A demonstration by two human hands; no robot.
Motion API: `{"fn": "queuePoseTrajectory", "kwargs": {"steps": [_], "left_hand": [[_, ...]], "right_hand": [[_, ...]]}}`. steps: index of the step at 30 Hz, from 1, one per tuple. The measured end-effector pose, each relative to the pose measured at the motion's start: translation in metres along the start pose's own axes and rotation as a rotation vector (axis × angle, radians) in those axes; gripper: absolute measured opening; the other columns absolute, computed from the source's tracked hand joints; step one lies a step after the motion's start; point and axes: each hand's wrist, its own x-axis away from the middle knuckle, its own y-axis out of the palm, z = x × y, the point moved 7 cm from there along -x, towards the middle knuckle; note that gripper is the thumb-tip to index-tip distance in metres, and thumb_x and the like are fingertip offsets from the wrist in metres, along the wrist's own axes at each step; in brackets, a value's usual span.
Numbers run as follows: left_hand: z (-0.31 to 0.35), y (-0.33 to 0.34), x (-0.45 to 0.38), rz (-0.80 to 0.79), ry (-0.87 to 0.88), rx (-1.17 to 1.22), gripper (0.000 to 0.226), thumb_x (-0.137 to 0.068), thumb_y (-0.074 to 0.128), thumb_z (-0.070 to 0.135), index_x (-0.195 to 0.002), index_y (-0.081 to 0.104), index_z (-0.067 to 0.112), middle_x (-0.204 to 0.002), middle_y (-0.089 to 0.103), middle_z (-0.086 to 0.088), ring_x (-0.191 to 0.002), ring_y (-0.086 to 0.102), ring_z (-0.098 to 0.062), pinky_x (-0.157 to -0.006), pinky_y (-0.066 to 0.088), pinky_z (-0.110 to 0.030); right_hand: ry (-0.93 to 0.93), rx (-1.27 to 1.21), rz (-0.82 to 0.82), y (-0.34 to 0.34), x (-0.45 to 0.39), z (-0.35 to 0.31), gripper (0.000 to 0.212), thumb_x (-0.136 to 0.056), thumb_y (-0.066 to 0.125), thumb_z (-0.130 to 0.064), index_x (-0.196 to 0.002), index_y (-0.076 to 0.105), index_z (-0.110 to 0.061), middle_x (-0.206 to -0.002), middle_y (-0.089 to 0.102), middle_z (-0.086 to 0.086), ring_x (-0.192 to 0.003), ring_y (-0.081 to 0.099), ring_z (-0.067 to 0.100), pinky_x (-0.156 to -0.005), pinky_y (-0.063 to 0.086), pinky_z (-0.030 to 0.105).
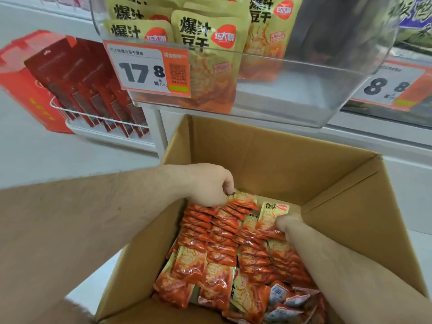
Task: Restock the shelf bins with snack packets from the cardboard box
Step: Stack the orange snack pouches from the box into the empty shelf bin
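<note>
Snack packets [222, 244] in orange and yellow wrappers lie in overlapping rows in the open cardboard box [268, 160], which fills the view from the centre down to 6 o'clock. Both hands are down inside it at the far end of the rows. The left hand [210, 185], toward 11 o'clock of the packets, has its fingers curled and pinches the top edge of one tilted packet [244, 199]. The right hand [286, 223], toward 1 o'clock, curls its fingers over a packet standing upright against the box wall (the fingertips are hidden behind the wrappers). At 12 o'clock, above the box, a clear shelf bin [304, 90] holds larger yellow bags [205, 54] and carries a price tag [145, 69]. At 10 o'clock red cartons [77, 85] stand in a white wire rack [98, 120].
</note>
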Motion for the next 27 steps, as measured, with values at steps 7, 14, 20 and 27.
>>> {"fn": "queuePoseTrajectory", "kwargs": {"steps": [7, 14, 20, 27], "left_hand": [[-0.006, -0.010, 0.010, 0.160, -0.076, 0.290, 0.040, -0.087, 0.070, 0.030, -0.123, 0.060, 0.018, -0.106, 0.063, 0.005, -0.095, 0.060, -0.015, -0.081, 0.051, -0.029], [-0.014, 0.007, 0.010, 0.131, -0.221, 0.749, 0.033, -0.080, 0.080, 0.012, -0.110, 0.068, 0.009, -0.101, 0.074, -0.010, -0.092, 0.071, -0.027, -0.088, 0.058, -0.047], [-0.031, -0.002, 0.008, 0.237, -0.235, 0.749, 0.026, -0.083, 0.074, 0.003, -0.106, 0.064, 0.011, -0.099, 0.071, -0.009, -0.090, 0.068, -0.025, -0.079, 0.058, -0.038], [-0.037, 0.007, 0.001, 0.178, -0.244, 0.729, 0.027, -0.082, 0.076, 0.003, -0.105, 0.064, 0.011, -0.100, 0.071, -0.007, -0.093, 0.069, -0.025, -0.086, 0.058, -0.042]], "right_hand": [[-0.066, -0.482, -0.209, -0.011, 0.096, 0.000, 0.017, -0.094, 0.050, -0.001, -0.107, 0.062, -0.001, -0.060, 0.048, 0.006, -0.045, 0.037, 0.015, -0.043, 0.027, 0.022], [-0.364, -0.615, -0.865, 0.021, 0.216, -0.086, 0.019, -0.099, 0.044, -0.002, -0.105, 0.058, -0.012, -0.057, 0.052, -0.002, -0.045, 0.033, 0.009, -0.052, 0.024, 0.025], [-0.174, -0.201, -0.184, -0.017, 0.093, -0.049, 0.022, -0.084, 0.048, 0.002, -0.100, 0.062, 0.006, -0.074, 0.056, 0.012, -0.046, 0.040, 0.017, -0.042, 0.025, 0.020], [-0.018, 0.168, -0.234, 0.042, 0.029, -0.016, 0.029, -0.094, 0.062, -0.031, -0.107, 0.059, -0.004, -0.101, 0.063, 0.014, -0.069, 0.055, 0.022, -0.058, 0.046, 0.027]]}}
